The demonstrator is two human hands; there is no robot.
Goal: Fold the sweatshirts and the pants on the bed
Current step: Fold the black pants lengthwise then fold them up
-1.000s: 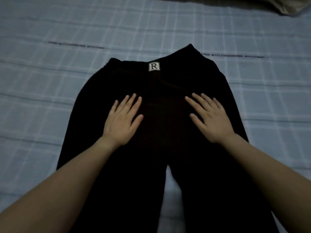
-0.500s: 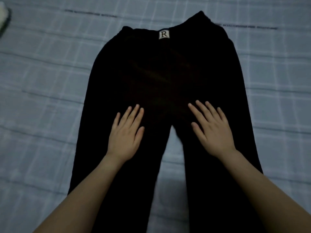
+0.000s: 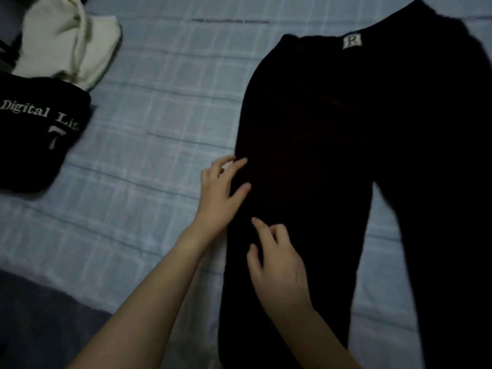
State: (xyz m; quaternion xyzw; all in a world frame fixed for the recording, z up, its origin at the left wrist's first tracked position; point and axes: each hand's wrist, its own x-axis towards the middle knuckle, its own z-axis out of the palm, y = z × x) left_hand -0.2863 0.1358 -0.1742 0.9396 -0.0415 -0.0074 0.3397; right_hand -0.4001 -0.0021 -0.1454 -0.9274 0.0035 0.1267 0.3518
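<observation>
Black pants lie flat on the bed, waistband at the far end with a white "R" label, legs spread toward me. My left hand is at the outer edge of the pants' left leg, its fingers partly bent and touching the fabric edge. Lower on that same leg, my right hand rests with fingers loosely curled. Neither hand plainly grips the cloth. A black sweatshirt with white lettering and a cream sweatshirt lie at the far left.
The bed has a light blue plaid sheet. A dark grey blanket or bed edge shows at the lower left. Open sheet lies between the sweatshirts and the pants.
Both hands left the middle of the pants, where they lay flat, and moved to the left leg's outer edge. My view swung left, bringing the two sweatshirts into sight.
</observation>
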